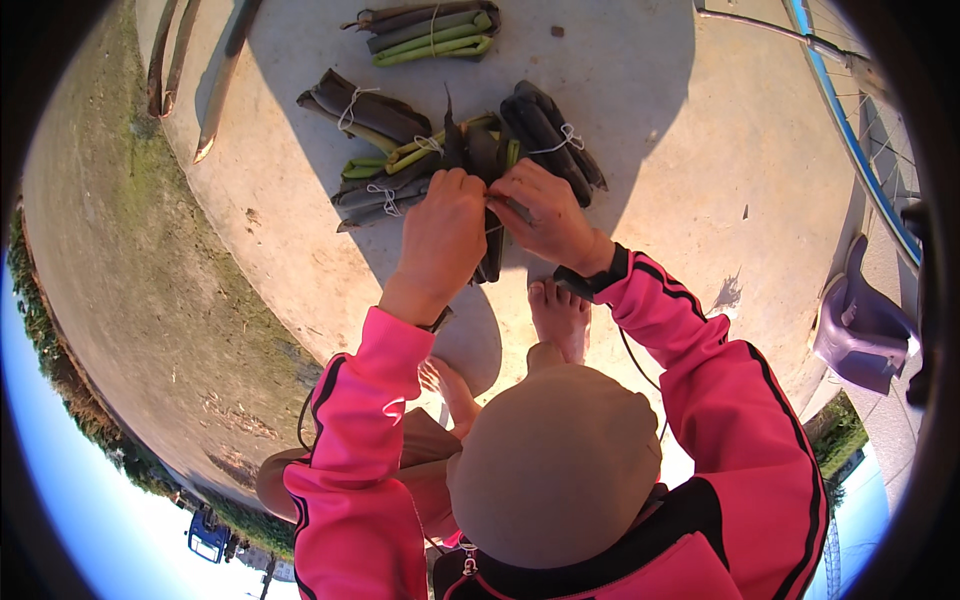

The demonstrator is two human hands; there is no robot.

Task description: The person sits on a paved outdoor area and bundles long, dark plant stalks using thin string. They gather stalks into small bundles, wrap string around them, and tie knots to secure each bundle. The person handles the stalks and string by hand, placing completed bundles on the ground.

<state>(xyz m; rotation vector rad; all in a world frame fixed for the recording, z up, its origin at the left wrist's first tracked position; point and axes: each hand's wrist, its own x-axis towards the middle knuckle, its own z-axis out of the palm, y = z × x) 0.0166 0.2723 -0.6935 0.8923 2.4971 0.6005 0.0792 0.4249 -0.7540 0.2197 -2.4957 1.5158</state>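
A bundle of dark, folded plant stalks [480,150] lies before me on the concrete, its near end showing below my hands. My left hand [446,229] and my right hand [544,214] meet over its middle, thumbs and fingertips pinched close together. A thin pale string [493,227] crosses the bundle just under the fingers; its ends at the fingertips are mostly hidden. Left of it are a tied bundle with green stalks [409,154], a dark tied bundle [382,196] and another dark bundle [367,109]. To the right lies a dark bundle tied with white string [555,139].
A further tied bundle with green stalks [435,34] lies farther off. Long loose stalks [225,82] rest at the upper left, near the edge of the grassy ground [172,262]. On the right are a bicycle wheel [847,120] and a purple plastic seat [862,330]. My bare foot [561,319] is close to the bundle.
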